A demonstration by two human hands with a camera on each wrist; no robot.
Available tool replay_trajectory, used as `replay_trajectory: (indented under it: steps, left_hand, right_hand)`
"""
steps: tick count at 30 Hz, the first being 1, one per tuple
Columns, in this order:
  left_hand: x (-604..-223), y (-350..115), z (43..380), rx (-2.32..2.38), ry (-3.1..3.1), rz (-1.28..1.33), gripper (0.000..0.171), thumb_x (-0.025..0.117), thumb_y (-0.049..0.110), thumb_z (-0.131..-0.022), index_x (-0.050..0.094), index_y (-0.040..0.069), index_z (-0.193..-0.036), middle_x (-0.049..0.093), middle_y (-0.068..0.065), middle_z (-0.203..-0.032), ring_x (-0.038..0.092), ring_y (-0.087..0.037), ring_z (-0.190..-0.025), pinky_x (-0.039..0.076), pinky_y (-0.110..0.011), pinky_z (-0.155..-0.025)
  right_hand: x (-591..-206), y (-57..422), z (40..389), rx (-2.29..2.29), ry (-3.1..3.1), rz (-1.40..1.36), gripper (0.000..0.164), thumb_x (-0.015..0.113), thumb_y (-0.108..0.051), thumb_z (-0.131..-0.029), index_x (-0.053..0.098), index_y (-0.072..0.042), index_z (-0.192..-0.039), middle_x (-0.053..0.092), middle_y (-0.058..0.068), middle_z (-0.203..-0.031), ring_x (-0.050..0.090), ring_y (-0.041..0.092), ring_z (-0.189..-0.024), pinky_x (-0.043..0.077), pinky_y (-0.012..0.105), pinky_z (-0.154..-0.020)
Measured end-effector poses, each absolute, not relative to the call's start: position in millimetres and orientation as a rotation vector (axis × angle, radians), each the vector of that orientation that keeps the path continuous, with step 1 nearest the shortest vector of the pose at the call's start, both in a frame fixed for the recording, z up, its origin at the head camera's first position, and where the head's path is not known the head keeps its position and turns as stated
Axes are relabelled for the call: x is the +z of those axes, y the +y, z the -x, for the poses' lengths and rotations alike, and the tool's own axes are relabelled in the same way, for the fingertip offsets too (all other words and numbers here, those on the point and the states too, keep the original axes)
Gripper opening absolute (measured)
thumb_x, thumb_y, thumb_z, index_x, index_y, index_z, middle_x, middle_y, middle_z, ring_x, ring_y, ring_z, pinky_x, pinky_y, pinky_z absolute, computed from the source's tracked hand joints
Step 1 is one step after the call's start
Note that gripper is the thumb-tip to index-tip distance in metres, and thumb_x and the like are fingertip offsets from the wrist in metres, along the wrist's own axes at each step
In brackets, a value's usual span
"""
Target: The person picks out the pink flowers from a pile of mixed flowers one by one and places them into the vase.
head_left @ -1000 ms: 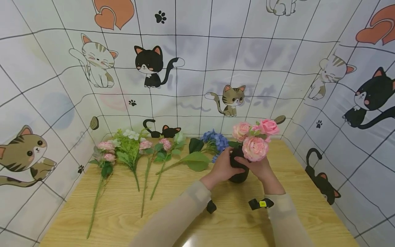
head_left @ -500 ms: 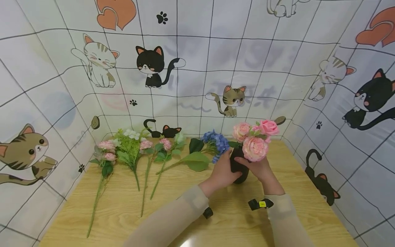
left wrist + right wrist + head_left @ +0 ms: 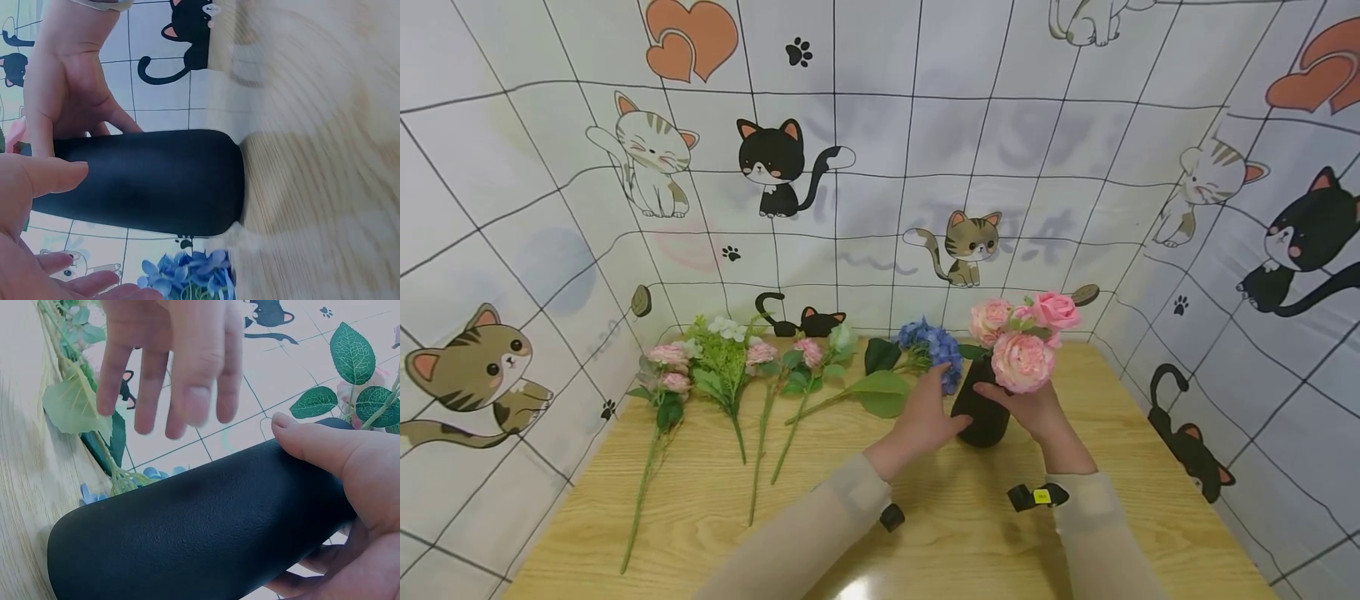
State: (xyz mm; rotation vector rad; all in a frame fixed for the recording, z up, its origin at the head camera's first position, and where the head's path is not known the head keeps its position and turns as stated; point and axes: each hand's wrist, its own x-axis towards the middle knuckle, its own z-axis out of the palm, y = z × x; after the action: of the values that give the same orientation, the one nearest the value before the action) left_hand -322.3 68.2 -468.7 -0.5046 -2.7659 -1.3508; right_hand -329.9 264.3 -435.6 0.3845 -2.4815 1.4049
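Observation:
A black vase (image 3: 982,414) stands on the wooden table, bearing pink roses (image 3: 1022,361) with green leaves. My right hand (image 3: 1032,408) grips its upper part from the right, thumb across the front; the right wrist view shows the fingers wrapping behind the dark vase (image 3: 187,519). To the left of the vase my left hand (image 3: 922,419) is held with its fingers spread, and a gap shows between it and the vase in the right wrist view. Just behind the left hand lies a blue hydrangea (image 3: 934,343).
Left along the table (image 3: 700,525) lie several artificial stems: a pink flower spray (image 3: 668,367), a green bunch with white blossoms (image 3: 721,367), and more pink flowers (image 3: 762,354). A broad green leaf (image 3: 883,392) lies in the middle. Cat-printed cloth (image 3: 865,167) encloses the back and sides.
My left hand has let go of the vase and moved to the left, its fingers spreading. My right hand keeps its grip, and the roses stay in place.

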Motion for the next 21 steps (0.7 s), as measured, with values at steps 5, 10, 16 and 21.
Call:
replay_trajectory:
  steps: [5,10,16,21]
  left_hand:
    - [-472,54,318,-1.291,-2.794,0.528,0.088,0.075,0.040,-0.082,0.028,0.016,-0.153,0.041,-0.007,-0.153,0.048,-0.026,-0.130,0.046,-0.045,-0.101]
    - [-476,40,311,-1.190,-2.772,0.634,0.082,0.074,0.039,-0.083,0.034,0.012,-0.149,0.045,-0.008,-0.149,0.049,-0.025,-0.129,0.045,-0.045,-0.102]
    - [-478,23,303,-1.137,-2.748,0.685,0.078,0.074,0.037,-0.083,0.037,0.014,-0.148,0.048,-0.006,-0.147,0.048,-0.024,-0.131,0.043,-0.045,-0.104]
    - [-478,11,298,-1.110,-2.766,0.690,0.078,0.075,0.036,-0.083,0.037,0.015,-0.149,0.049,-0.005,-0.146,0.052,-0.023,-0.125,0.045,-0.044,-0.101]
  right_hand:
    - [-436,264,329,1.408,-2.490,-0.366,0.095,0.085,-0.028,-0.075,0.029,-0.009,-0.149,0.036,0.019,-0.151,0.033,0.038,-0.139,0.030,0.063,-0.108]
    - [-435,264,329,1.422,-2.476,-0.381,0.094,0.086,-0.028,-0.074,0.031,-0.007,-0.148,0.038,0.020,-0.149,0.035,0.039,-0.138,0.030,0.064,-0.108]
    - [-436,263,330,1.422,-2.470,-0.384,0.094,0.086,-0.030,-0.073,0.032,-0.007,-0.147,0.039,0.018,-0.149,0.035,0.038,-0.138,0.030,0.062,-0.109]
    - [-435,264,328,1.424,-2.496,-0.351,0.096,0.086,-0.030,-0.073,0.030,-0.005,-0.147,0.037,0.020,-0.150,0.034,0.040,-0.139,0.029,0.063,-0.109]
